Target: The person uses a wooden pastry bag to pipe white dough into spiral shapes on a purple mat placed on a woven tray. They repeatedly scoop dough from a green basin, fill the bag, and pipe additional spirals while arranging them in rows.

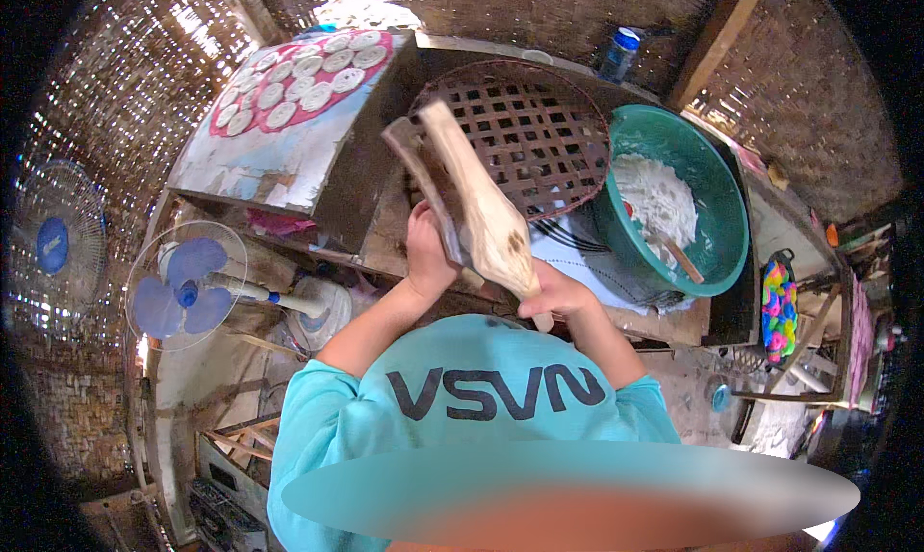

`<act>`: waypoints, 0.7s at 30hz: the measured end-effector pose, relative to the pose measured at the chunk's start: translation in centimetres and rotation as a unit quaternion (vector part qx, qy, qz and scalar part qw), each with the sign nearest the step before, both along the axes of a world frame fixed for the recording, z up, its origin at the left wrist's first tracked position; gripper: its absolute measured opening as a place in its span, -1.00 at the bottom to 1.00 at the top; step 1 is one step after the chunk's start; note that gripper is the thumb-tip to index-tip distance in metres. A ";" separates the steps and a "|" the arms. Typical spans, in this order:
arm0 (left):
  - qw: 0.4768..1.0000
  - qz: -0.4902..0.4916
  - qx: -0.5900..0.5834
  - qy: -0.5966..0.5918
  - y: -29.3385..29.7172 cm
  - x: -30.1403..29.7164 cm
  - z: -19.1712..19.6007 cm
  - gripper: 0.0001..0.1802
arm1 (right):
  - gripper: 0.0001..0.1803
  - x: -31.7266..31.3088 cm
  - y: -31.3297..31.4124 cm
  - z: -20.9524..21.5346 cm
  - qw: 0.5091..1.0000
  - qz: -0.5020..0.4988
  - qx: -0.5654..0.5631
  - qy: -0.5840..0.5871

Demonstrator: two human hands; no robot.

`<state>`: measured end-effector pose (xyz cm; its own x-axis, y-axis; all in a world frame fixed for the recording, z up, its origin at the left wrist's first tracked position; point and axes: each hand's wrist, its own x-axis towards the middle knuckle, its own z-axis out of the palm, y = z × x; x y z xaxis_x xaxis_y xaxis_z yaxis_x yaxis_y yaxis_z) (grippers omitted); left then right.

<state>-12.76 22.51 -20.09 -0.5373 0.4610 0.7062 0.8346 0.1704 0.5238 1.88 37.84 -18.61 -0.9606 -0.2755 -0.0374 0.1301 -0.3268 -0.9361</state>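
Observation:
In front of my chest I hold a long wooden tool of two arms, a pale carved arm and a darker, flatter arm beside it. My left hand is closed round the darker arm's lower part. The narrow near end of the pale arm sits in my right hand. Both arms tilt up and away to the left, partly over a round brown open-weave tray. To the right, a large green basin contains a white floury mass and a wooden-handled utensil.
At the back left, several white patterned rounds lie on a pink sheet atop a box. A blue-lidded jar stands at the back. A fan with blue blades is at my left. White cloth lies beside the basin.

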 end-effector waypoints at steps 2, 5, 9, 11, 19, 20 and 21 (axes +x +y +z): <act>0.990 -0.111 -0.083 -0.001 0.7 -0.5 -1.0 -0.44 | 0.16 1.3 1.0 -0.4 0.997 -0.025 0.070 0.024; 0.939 -0.172 -0.297 0.035 -0.8 -0.9 -2.8 -0.52 | 0.25 4.3 4.4 0.3 0.970 -0.030 0.237 0.044; 0.828 -0.237 -0.500 -0.088 -3.8 -1.9 7.9 -0.66 | 0.31 11.2 10.4 -1.5 0.940 -0.037 0.340 -0.010; 0.906 -0.214 -0.364 -0.024 -4.8 -2.1 10.5 -0.78 | 0.31 14.6 11.5 -3.8 0.919 -0.065 0.385 -0.057; 0.865 -0.338 -0.015 0.370 0.4 6.3 21.0 -0.85 | 0.21 17.2 7.4 -6.0 0.747 -0.273 0.563 -0.226; 0.855 -0.336 -0.024 0.395 0.4 7.4 21.4 -0.78 | 0.17 17.3 6.6 -6.8 0.734 -0.313 0.557 -0.231; 0.850 -0.335 -0.022 0.406 0.3 7.7 21.7 -0.73 | 0.16 16.7 6.2 -7.8 0.719 -0.323 0.574 -0.219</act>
<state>-5.01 22.78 1.58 0.5125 0.5062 0.6936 0.8351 -0.4819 -0.2654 18.61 44.08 -26.41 -0.7005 0.6781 -0.2224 0.6637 0.5046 -0.5521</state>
